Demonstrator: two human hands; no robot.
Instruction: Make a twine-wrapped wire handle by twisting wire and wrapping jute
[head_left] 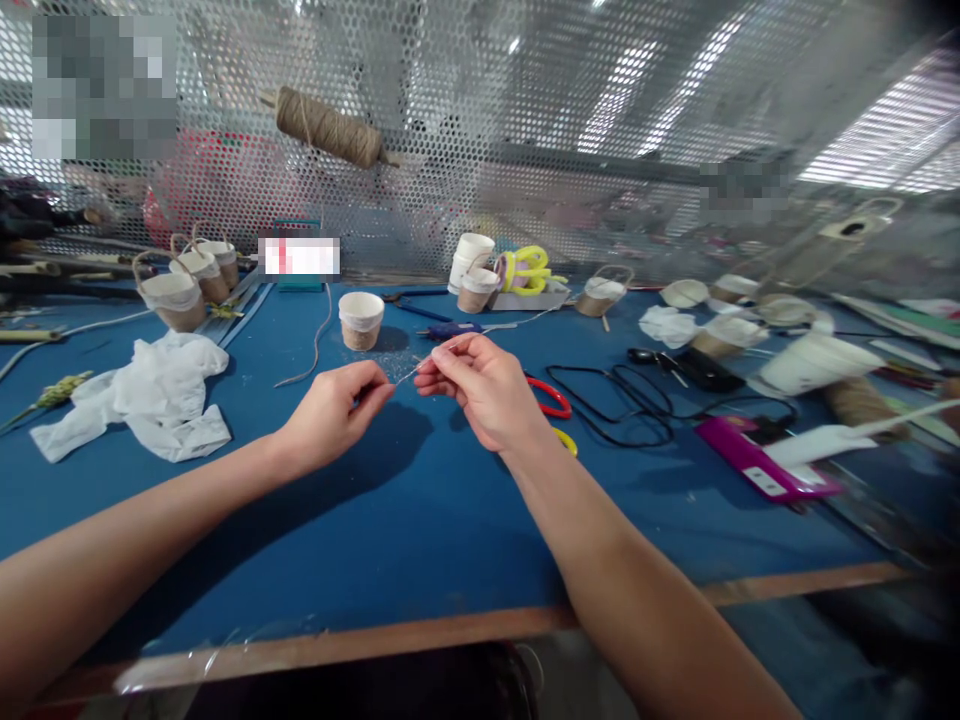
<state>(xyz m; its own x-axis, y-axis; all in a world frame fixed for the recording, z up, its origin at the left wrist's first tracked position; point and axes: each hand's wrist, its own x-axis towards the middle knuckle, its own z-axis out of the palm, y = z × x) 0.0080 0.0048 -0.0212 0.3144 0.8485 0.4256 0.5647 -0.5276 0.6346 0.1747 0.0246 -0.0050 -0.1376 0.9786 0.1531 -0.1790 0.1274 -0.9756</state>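
Observation:
Between my two hands runs a thin, pale strand, too fine to tell whether it is thread or wire. My left hand is closed in a pinch on its left end. Thumb and forefinger of my right hand pinch the other end, with the remaining fingers curled below. Just beyond my hands stands a small paper cup with a brown lower part and white band, upright. A blue glue gun lies behind my right hand. Scissors with a red handle and a yellow one are partly hidden by that hand.
White cloth lies crumpled at left, near small handled buckets. A twine spool hangs on the mesh behind. To the right are a black cable, a purple power strip and several cups. The blue table has a wooden front edge.

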